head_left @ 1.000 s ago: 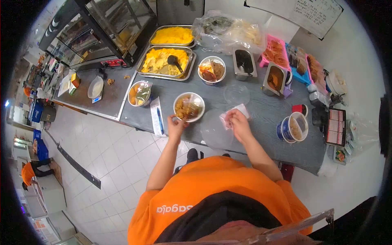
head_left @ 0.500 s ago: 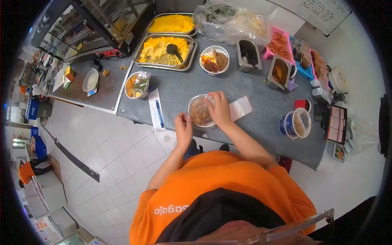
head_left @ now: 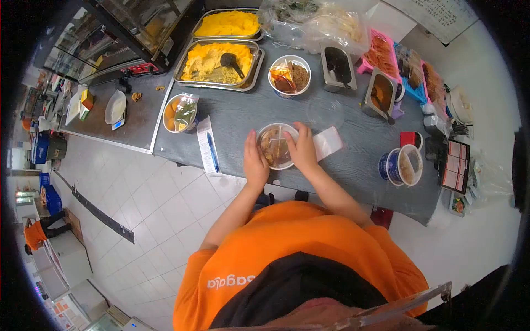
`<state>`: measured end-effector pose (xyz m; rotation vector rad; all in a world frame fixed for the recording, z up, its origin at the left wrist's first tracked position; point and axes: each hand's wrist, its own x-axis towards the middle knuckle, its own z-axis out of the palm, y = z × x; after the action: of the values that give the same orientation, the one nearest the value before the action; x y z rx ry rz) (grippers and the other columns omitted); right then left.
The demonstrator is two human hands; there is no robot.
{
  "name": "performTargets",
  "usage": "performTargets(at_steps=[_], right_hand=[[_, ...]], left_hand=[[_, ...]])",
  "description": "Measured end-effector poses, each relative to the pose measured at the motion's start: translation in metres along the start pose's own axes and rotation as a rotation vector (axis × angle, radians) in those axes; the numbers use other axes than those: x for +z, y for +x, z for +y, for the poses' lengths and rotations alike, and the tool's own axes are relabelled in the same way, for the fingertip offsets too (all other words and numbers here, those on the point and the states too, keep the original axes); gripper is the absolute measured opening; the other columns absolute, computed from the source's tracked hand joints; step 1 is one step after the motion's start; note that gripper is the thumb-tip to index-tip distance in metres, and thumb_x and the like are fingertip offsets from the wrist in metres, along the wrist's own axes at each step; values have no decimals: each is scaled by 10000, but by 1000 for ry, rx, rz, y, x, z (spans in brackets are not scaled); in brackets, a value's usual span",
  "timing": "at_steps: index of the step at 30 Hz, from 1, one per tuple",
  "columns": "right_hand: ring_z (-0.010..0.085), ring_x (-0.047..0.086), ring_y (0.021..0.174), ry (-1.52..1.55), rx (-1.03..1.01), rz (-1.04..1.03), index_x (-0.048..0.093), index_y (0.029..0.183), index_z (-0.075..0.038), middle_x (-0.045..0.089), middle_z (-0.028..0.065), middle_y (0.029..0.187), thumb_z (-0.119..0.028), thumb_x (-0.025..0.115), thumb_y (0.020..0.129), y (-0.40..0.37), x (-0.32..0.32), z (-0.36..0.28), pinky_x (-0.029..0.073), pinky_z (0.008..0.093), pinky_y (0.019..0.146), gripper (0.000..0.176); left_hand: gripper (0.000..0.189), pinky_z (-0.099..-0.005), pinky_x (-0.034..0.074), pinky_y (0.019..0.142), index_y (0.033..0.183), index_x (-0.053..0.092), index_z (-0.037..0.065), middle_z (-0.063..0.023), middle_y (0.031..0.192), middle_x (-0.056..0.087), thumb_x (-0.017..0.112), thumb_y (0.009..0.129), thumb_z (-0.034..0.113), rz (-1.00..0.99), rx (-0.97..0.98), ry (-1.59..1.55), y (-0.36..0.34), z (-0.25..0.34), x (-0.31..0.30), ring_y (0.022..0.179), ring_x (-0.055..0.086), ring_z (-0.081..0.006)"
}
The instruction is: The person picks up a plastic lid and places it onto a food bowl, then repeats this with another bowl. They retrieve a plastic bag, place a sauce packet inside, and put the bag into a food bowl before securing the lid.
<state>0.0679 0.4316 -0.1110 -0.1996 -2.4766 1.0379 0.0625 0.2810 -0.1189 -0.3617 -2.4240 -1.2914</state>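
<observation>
Clasped between our left hand (head_left: pixel 256 163) and right hand (head_left: pixel 303 148), the round white bowl (head_left: pixel 282 166) now bears a clear plastic lid (head_left: pixel 275 144), apparently covered.

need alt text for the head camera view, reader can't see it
A person's left hand and right hand cup a clear-lidded bowl of brown food on a gray table. Farther back stand another bowl and metal trays of yellow food.

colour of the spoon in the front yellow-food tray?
Black; the spoon shows best in the head view.
</observation>
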Motion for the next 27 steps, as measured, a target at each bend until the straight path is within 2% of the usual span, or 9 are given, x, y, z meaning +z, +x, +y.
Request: performTargets(at_steps=[5, 9, 13, 15, 18, 21, 23, 25, 27], right_hand=[[403, 572, 958, 235, 167, 58, 519, 1145, 28, 586, 269, 1041, -292, 550, 912, -13, 10, 13, 443, 412, 841, 397], [297, 614, 836, 370, 410, 46, 597, 993, 41, 645, 195, 892, -287, 542, 924, -12, 17, 20, 460, 352, 766, 339], [222, 603, 796, 517, 676, -70, 613, 945, 38, 652, 171, 879, -310, 559, 915, -1, 19, 26, 456, 321, 732, 354], [240, 609, 806, 456, 619, -98, 615, 937, 35, 652, 175, 880, -314, 565, 910, 1, 17, 21, 457, 328, 737, 353], [279, 617, 831, 359, 544, -85, 616, 925, 33, 649, 189, 884, -320, 580, 898, 1, 25, 16, 460, 344, 746, 355], [315, 618, 857, 301, 492, -60, 611, 938, 33, 645, 206, 895, -303, 579, 898, -3, 25, 18, 463, 362, 759, 340], [341, 617, 881, 286, 413, -47, 605, 973, 30, 642, 220, 909, -264, 557, 911, -3, 24, 13, 466, 379, 778, 305], [346, 615, 877, 274, 404, -47, 603, 979, 31, 639, 222, 911, -253, 544, 917, -3, 21, 7, 466, 382, 774, 296], [351, 613, 872, 255, 388, -40, 602, 985, 32, 637, 224, 912, -241, 532, 923, -4, 20, 5, 466, 385, 770, 288]], left_hand=[[402, -396, 432, 907, 1328, 415, 14, -258, 1208, 523, 383, 929, 59, -81, -195, -125, -9, -10, 7, 1101, 533, -377], [322, -357, 450, 878, 1223, 522, -6, -205, 1105, 612, 409, 935, 86, 8, -271, -199, -5, -17, 9, 1018, 598, -285], [316, -322, 461, 842, 1182, 547, -17, -172, 1032, 644, 437, 953, 171, -139, -438, -222, -7, -42, 6, 953, 608, -212], [326, -311, 460, 836, 1163, 555, -25, -160, 1012, 652, 437, 966, 207, -202, -475, -157, -6, -45, 5, 936, 608, -198], [399, -304, 446, 866, 1203, 511, -7, -147, 1082, 623, 409, 989, 315, -79, -822, -584, -2, -54, -3, 973, 587, -198], [442, -330, 420, 917, 1279, 426, -5, -162, 1194, 554, 392, 990, 328, 35, -751, -723, 13, -20, -21, 1068, 542, -224], [444, -359, 409, 933, 1304, 366, -54, -215, 1257, 483, 377, 988, 258, 28, -706, -580, 14, -2, -14, 1091, 517, -278], [443, -363, 393, 951, 1296, 370, -57, -239, 1249, 468, 411, 971, 242, -71, -361, -52, 7, 2, -2, 1101, 510, -316], [372, -359, 415, 907, 1214, 460, -47, -240, 1166, 523, 442, 956, 220, 43, -396, -114, 3, -5, 7, 1042, 540, -316]])
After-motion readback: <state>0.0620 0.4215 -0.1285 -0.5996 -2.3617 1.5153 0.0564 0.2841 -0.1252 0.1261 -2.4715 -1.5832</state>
